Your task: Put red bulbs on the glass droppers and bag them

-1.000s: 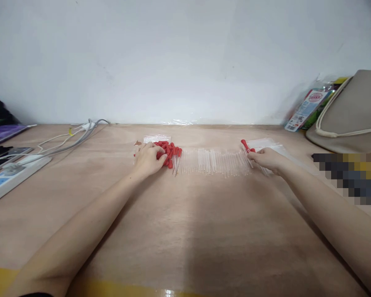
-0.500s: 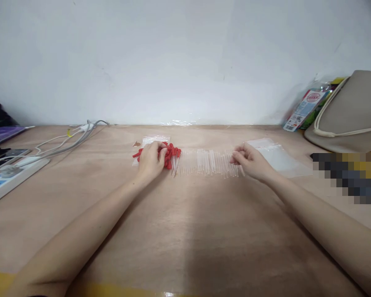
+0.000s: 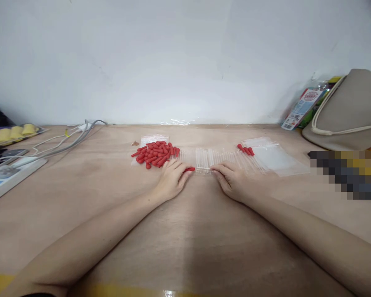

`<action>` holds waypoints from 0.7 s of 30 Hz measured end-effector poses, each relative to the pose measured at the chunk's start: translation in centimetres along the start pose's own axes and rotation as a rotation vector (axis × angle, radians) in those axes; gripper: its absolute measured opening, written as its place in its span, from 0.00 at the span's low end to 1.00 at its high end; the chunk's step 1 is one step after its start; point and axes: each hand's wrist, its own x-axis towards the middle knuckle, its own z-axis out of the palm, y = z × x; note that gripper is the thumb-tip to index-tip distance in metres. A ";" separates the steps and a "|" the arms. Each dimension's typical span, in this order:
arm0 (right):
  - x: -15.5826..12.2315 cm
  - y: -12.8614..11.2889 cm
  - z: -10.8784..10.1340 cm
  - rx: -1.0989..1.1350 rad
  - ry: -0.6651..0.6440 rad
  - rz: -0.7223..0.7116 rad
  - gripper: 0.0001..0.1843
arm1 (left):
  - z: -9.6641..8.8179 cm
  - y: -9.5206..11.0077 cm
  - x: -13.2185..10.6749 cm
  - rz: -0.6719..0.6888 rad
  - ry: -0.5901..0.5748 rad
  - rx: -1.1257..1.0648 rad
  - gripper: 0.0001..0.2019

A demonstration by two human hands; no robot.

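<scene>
Between thumb and fingers, my left hand [image 3: 173,180] pinches a red rubber dropper bulb [image 3: 190,169]. My right hand [image 3: 233,181] grips a thin clear dropper tube [image 3: 203,168], held level with one end towards the bulb; whether the two touch is hard to tell. Behind both hands lies a row of clear tubes [image 3: 205,156], side by side on the table. A heap of red bulbs [image 3: 153,154] rests beyond my left hand. Several red-capped droppers [image 3: 246,150] lie past my right hand, and a couple more with red ends sit beside the heap.
Clear zip bags [image 3: 276,159] lie at the right of the tubes, with another plastic bag [image 3: 154,139] behind the heap. A power strip [image 3: 21,175] with cables [image 3: 80,138] is at left. At right stand a beige bag [image 3: 352,111] and a printed packet [image 3: 303,109].
My left hand has come from the red heap towards the middle with a bulb. My right hand has moved left and nearer from the row's right end, carrying a tube.
</scene>
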 end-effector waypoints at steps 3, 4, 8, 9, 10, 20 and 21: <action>-0.1 0.1 0.1 0.005 -0.028 -0.005 0.12 | 0.0 0.0 0.1 0.003 0.007 -0.023 0.09; -0.1 0.2 0.1 0.014 -0.041 -0.005 0.12 | 0.0 -0.1 0.1 0.012 0.013 -0.039 0.09; -0.2 0.4 0.3 0.051 -0.046 -0.007 0.12 | 0.3 -0.4 0.1 0.053 0.040 -0.147 0.09; -0.3 0.5 0.3 0.053 -0.044 -0.010 0.12 | 0.4 -0.4 0.1 0.056 0.039 -0.171 0.09; -0.3 0.6 0.4 0.054 -0.044 -0.012 0.12 | 0.4 -0.4 0.1 0.060 0.034 -0.190 0.09; -0.2 0.9 0.2 0.047 -0.146 0.009 0.12 | 0.4 -0.1 -0.2 0.108 0.024 -0.268 0.09; -0.2 0.9 0.2 0.046 -0.163 0.005 0.12 | 0.5 -0.1 -0.2 0.129 0.021 -0.270 0.09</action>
